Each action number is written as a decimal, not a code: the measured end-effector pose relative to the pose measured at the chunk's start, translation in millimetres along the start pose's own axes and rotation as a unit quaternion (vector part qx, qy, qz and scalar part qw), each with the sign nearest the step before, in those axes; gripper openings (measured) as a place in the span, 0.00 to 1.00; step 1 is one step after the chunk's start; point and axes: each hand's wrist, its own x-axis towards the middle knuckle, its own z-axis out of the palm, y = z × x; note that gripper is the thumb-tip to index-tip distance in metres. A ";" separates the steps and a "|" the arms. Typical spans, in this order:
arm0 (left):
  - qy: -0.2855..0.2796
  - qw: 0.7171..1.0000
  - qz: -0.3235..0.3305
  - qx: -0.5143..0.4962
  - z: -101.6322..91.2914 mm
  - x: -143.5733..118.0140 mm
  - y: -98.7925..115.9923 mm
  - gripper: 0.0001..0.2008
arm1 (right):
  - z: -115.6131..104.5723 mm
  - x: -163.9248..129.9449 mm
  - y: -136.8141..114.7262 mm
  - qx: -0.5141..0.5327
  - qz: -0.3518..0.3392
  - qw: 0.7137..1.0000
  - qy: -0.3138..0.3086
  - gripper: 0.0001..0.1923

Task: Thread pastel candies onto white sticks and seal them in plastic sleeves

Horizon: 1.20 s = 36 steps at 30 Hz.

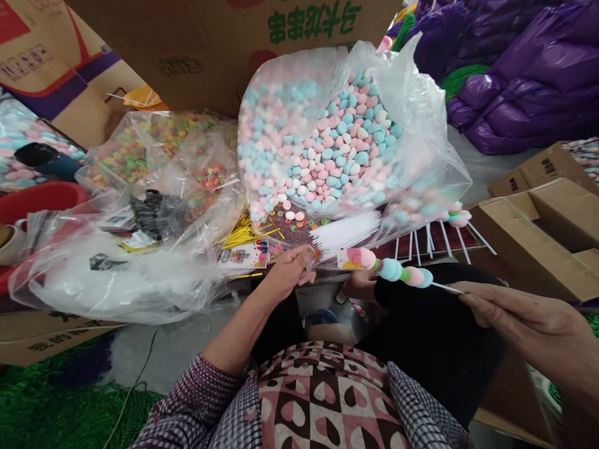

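Here's your right hand (519,321) at the right of the frame, thumb and fingers closed in a firm grip on the bare end of a candy skewer (390,269)! That skewer sits right of centre, slanting up to the left, its pink, blue and green pieces packed along the white stick, with a small pink-and-yellow card (347,257) at its far end. And your left hand (287,274), mid-frame: fingers curled in toward the thumb, near the front edge of the surface (299,229), but whether that grip has closed on anything, you can't tell from here.

Just above your 2 hands lies a fan of white sticks (346,229), with gold ties (241,232) to its left and a printed card (246,254) below those. Loose candies spill from the big clear bag (346,143) at upper centre, loaded with pink, blue and white pieces. Over at left, you've got a bag of gummy rings (126,153), and a red tub (47,198) at the left edge. White-stemmed skewers (458,216) poke out right of centre, beside an open carton (538,243). Upper right, purple bundles (538,81) pile high!
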 end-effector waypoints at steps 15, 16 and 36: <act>-0.029 0.972 0.000 0.234 -10.6 -7.1 7.9 0.24 | 15.3 -2.0 3.6 -0.006 0.017 0.997 0.071 0.18; -0.027 0.971 0.001 0.238 -10.1 -7.3 8.6 0.24 | 15.3 -2.5 3.2 -0.006 0.027 0.998 0.064 0.20; -0.064 0.984 0.050 -0.159 14.3 -8.8 35.2 0.21 | 52.4 -20.3 5.7 0.101 0.080 0.991 -0.036 0.20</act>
